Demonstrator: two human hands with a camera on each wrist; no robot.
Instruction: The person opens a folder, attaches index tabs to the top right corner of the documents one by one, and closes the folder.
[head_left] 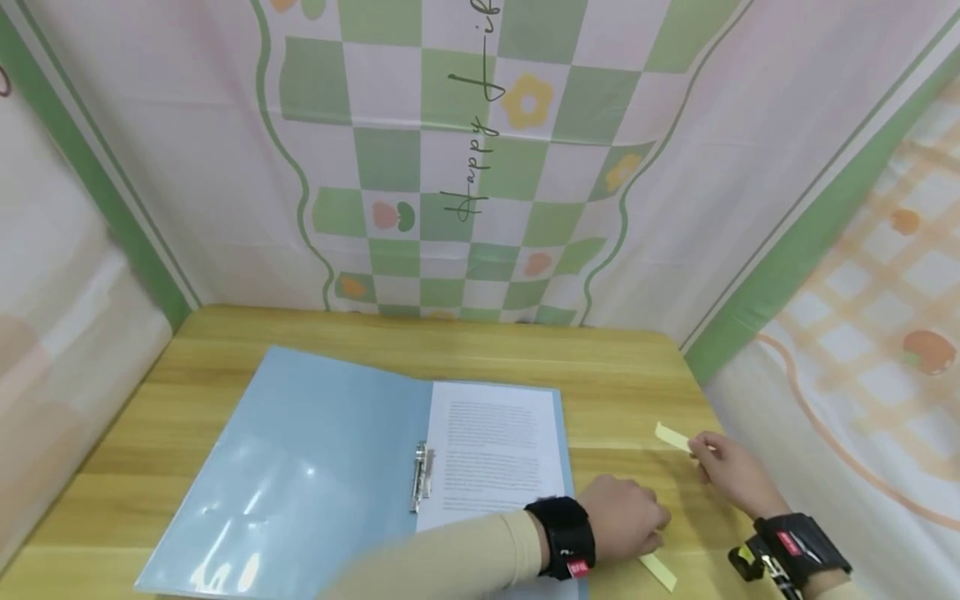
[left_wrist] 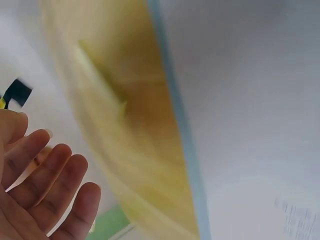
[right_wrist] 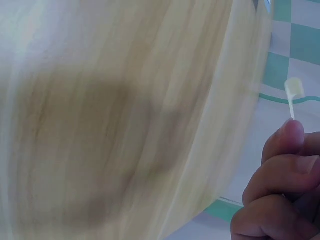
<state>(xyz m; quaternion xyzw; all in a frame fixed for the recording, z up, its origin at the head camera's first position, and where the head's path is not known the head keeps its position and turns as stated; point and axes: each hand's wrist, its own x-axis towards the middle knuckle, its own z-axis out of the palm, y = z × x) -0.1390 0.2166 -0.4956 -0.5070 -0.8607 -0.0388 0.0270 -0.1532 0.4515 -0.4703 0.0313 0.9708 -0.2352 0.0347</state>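
Observation:
My right hand [head_left: 738, 475] is above the table's right side, pinching a narrow pale yellow paper strip [head_left: 672, 437] between thumb and fingers. In the right wrist view the curled far end of this paper strip [right_wrist: 295, 89] sticks up past the fingertips. My left hand [head_left: 622, 517] reaches over the right edge of an open blue folder [head_left: 300, 467]. Its fingers [left_wrist: 62, 170] are loosely bent with nothing between them. Just below that hand, a second yellow strip [head_left: 658, 573] lies on the table. Printed white sheets [head_left: 495, 442] lie on the folder's right side, partly hidden by my left forearm.
A metal clip [head_left: 420, 477] stands at the folder's spine. The wooden table [head_left: 615, 358] ends at a patterned curtain [head_left: 465, 167] behind, with more cloth along both sides. Black straps [head_left: 802, 546] hold the wrist cameras.

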